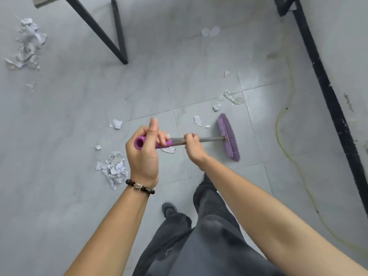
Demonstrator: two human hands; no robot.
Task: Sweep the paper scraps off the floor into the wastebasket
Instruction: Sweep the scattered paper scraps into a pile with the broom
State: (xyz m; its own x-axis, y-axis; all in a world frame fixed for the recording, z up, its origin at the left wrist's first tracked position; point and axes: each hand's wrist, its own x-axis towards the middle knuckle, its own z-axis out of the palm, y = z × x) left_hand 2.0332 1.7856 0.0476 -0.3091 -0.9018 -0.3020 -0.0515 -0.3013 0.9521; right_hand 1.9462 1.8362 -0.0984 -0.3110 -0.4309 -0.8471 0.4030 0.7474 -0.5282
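While your left hand [143, 152] and right hand [192, 143] curl round the broom [209, 139], scraps [197, 120] lie just beyond your right fingers; a hard stroke could scatter them, with no wastebasket in view.

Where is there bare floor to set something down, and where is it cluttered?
Bare: the wide stretch between the far-left heap and the scrap pile by the left hand; also between broom head and yellow cord. Crowded: beyond the broom head, where scraps and a clear wrapper lie.
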